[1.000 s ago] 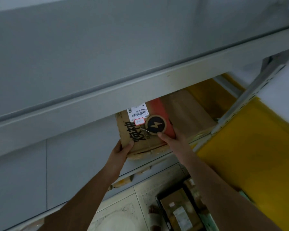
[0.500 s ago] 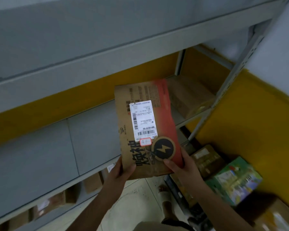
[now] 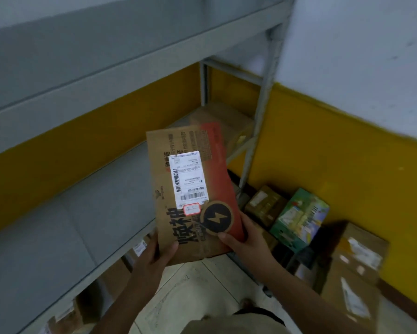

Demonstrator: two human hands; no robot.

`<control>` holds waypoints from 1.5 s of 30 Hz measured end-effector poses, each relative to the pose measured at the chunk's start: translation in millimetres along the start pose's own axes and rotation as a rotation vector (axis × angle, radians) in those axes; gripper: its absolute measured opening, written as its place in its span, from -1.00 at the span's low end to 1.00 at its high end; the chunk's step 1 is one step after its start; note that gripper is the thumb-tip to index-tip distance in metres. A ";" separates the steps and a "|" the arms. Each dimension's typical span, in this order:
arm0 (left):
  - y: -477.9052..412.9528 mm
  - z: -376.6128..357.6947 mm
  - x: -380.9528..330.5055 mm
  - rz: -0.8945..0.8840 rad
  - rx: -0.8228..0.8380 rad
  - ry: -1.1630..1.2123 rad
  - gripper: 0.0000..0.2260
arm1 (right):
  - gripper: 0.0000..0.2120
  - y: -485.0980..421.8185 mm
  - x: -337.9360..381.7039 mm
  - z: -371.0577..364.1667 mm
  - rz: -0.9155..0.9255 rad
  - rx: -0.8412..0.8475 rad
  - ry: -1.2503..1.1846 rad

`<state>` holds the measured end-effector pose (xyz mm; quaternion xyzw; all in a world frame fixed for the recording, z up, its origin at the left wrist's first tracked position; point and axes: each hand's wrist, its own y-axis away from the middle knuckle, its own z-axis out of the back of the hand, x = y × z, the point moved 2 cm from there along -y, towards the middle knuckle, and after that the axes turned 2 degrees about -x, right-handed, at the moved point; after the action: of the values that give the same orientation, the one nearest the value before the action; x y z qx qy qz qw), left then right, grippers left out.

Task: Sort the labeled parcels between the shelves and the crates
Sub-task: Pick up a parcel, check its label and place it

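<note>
I hold a flat brown and red cardboard parcel [image 3: 190, 189] in front of me, label side up, with a white shipping label and a black lightning badge. My left hand [image 3: 155, 255] grips its near left corner, thumb on top. My right hand [image 3: 247, 237] grips its near right corner beside the badge. The parcel hangs over the front edge of the grey middle shelf [image 3: 82, 213]. Another brown box [image 3: 223, 121] stands at the far right end of that shelf.
An upper grey shelf [image 3: 106, 68] juts out above. A metal upright [image 3: 262, 100] stands to the right. On the floor at right lie brown parcels [image 3: 265, 203] and a green box [image 3: 299, 218]. More labeled boxes [image 3: 65, 314] sit on the lower shelf.
The parcel has come out from under the upper shelf toward me, held in both hands the whole time. My view has tilted down, showing the floor parcels at right.
</note>
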<state>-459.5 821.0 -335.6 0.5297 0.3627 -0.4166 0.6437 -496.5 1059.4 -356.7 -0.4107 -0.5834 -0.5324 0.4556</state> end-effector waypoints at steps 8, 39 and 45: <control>-34.0 -58.1 -17.0 -0.029 0.254 -0.176 -0.54 | -0.39 32.8 -49.3 65.2 -0.183 -0.229 -0.116; -389.6 -288.6 58.0 0.390 0.491 -0.329 -0.67 | -0.40 -202.4 -218.6 207.8 -0.441 -0.546 -0.374; -446.7 -321.3 98.2 0.385 0.556 -0.363 -0.67 | -0.42 -241.2 -272.7 220.5 -0.434 -0.661 -0.348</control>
<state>-840.6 1081.2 -651.0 0.6602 0.0101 -0.4574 0.5956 -682.3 1257.4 -684.5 -0.4859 -0.5224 -0.6970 0.0718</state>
